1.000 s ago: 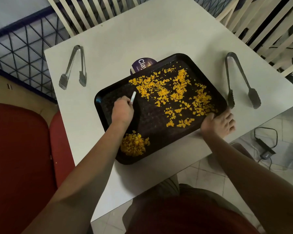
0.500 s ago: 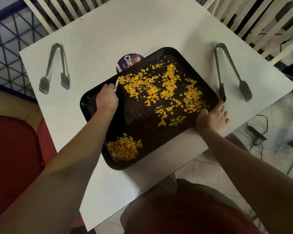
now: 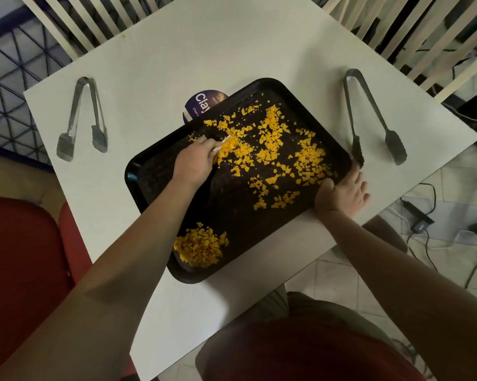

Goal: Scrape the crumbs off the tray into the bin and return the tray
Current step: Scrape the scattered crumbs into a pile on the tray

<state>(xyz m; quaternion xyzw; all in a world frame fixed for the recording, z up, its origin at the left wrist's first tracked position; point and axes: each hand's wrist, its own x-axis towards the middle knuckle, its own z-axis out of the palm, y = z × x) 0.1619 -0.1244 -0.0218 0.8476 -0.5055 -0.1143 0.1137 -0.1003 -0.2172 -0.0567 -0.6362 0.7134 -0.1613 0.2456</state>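
Note:
A black tray (image 3: 154,166) lies at an angle on the white table (image 3: 204,50). Yellow crumbs (image 3: 273,138) are scattered over its far half, and a gathered pile of crumbs (image 3: 198,247) sits in its near corner. My left hand (image 3: 194,163) grips a small white scraper (image 3: 223,144) whose edge is in the crumbs near the tray's middle. My right hand (image 3: 344,192) holds the tray's right edge, thumb on the rim. No bin is in view.
Metal tongs (image 3: 83,119) lie at the table's left, another pair of tongs (image 3: 372,116) at the right, touching the tray's edge. A purple round label (image 3: 201,105) pokes out behind the tray. A red chair (image 3: 25,257) stands left; cables (image 3: 424,224) lie on the floor.
My left hand moved the scraper from the tray's far-left rim rightward into the scattered crumbs, bunching some against it. My right hand stayed on the tray's edge.

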